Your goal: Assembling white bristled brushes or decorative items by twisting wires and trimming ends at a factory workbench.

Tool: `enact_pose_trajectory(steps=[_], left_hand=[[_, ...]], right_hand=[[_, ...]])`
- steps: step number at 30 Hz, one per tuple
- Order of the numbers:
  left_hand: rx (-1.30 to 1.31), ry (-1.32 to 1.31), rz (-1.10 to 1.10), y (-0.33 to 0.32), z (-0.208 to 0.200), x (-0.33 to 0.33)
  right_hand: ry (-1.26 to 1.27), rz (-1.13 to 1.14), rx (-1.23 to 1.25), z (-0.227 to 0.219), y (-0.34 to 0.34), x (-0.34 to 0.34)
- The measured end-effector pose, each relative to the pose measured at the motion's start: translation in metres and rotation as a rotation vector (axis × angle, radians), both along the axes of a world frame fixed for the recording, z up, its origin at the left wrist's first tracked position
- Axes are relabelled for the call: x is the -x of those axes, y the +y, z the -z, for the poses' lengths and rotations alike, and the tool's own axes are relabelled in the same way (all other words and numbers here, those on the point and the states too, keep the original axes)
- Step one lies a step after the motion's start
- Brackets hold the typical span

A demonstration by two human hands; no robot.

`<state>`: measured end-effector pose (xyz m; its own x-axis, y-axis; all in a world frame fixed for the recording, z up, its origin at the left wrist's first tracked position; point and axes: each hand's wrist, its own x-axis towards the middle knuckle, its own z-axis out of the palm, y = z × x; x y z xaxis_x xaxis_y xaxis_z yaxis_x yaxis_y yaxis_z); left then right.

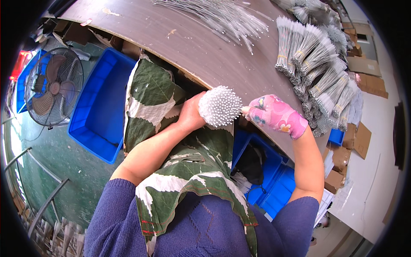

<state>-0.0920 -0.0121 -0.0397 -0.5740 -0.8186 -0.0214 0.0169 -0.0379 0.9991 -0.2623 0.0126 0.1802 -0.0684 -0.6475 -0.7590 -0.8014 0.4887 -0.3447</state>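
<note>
A thick bundle of thin wire brushes (220, 106) points its many white tips up toward me, at the table's near edge. My bare left hand (192, 113) is wrapped round it from the left; most of its fingers are hidden behind the tips. On the right, my right hand (276, 115) wears a pink flowered glove. Its fingers are closed together with the fingertips at the bundle's right side, and what they pinch is too small to make out. Loose wire brushes (222, 19) lie spread across the brown table (171, 21) beyond my hands.
Tied bundles of brushes (312, 55) are piled on the table at the right. A blue bin (96, 103) and a standing fan (54, 88) are to my left. Below the table edge sit more blue bins (278, 188), one with a black cloth item. Cardboard boxes (370, 83) stand far right.
</note>
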Motion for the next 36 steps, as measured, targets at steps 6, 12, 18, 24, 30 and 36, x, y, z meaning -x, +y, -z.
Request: enact_pose_trajectory(steps=[6, 12, 18, 24, 30, 36], left_hand=[[0.117, -0.017, -0.011, 0.002, 0.01, 0.002], [0.214, -0.065, -0.005, -0.001, 0.003, -0.001], [0.306, -0.097, -0.018, -0.002, -0.002, -0.002], [0.28, -0.08, -0.03, -0.002, -0.006, -0.003], [0.256, -0.076, -0.03, -0.003, -0.007, -0.004], [0.292, -0.075, -0.043, -0.001, -0.003, -0.002]], right_hand=[[-0.092, 0.259, -0.129, 0.002, 0.0, -0.002], [-0.07, 0.267, -0.145, 0.003, -0.001, -0.005], [-0.054, 0.177, -0.103, 0.009, -0.003, -0.004], [-0.017, 0.045, -0.09, 0.015, -0.004, -0.002], [0.094, -0.154, 0.007, 0.008, -0.004, -0.011], [-0.024, 0.088, -0.047, 0.006, 0.003, -0.002]])
